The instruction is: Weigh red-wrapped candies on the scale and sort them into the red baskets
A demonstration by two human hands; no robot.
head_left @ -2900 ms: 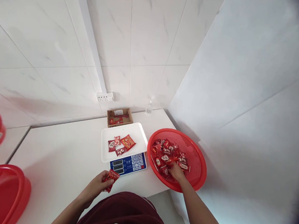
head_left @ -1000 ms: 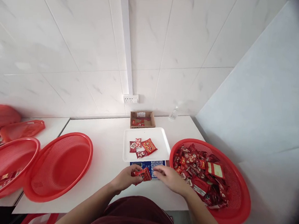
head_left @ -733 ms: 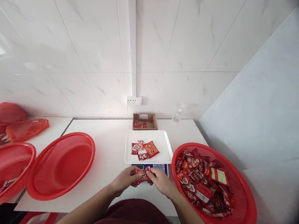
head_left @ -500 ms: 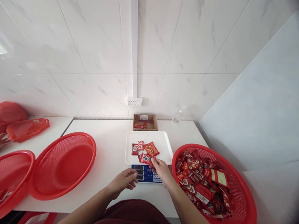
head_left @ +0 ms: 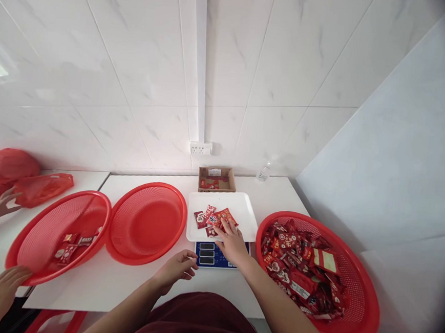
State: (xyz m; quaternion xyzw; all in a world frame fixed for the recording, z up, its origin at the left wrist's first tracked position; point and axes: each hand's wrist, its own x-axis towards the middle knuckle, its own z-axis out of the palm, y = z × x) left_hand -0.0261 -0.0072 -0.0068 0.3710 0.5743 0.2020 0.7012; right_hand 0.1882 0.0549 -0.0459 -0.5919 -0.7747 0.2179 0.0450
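Right hand (head_left: 233,247): palm down over the near edge of the tray (head_left: 248,204); fingers spread, tips resting on packets (head_left: 200,220). No pinch shows, though the hand partly hides what lies beneath.

Left hand (head_left: 176,270): above the table (head_left: 120,294), just in front of the scale (head_left: 215,256); fingers loosely curled, nothing seen in them.

Packets: red, several, overlapping in a cluster toward the near side of the tray. One bears a bold black character on white; a larger orange-red one lies under the fingers. Exact count hidden.

Tray: white, shallow, atop the scale.

Scale: blue panel, three dark windows; no reading legible.

Right basket (head_left: 370,322): red, beside the scale, holding a large pile (head_left: 299,270) of similar packets.

Middle basket (head_left: 148,225): red, left of the scale.

Left basket (head_left: 40,234): red, a few packets in its near part; a co-worker's hand (head_left: 2,290) at its rim.

Carton (head_left: 227,173): brown, behind the tray, red packets inside.

Bottle (head_left: 264,171): clear, near the wall.

Step in hand, by judgement: settling packets on the tray.

Next move, by judgement: calls for a light touch, lest thin packets slip under one another, and for lifting the fingers straight off; a resting hand would likely bear on the scale.
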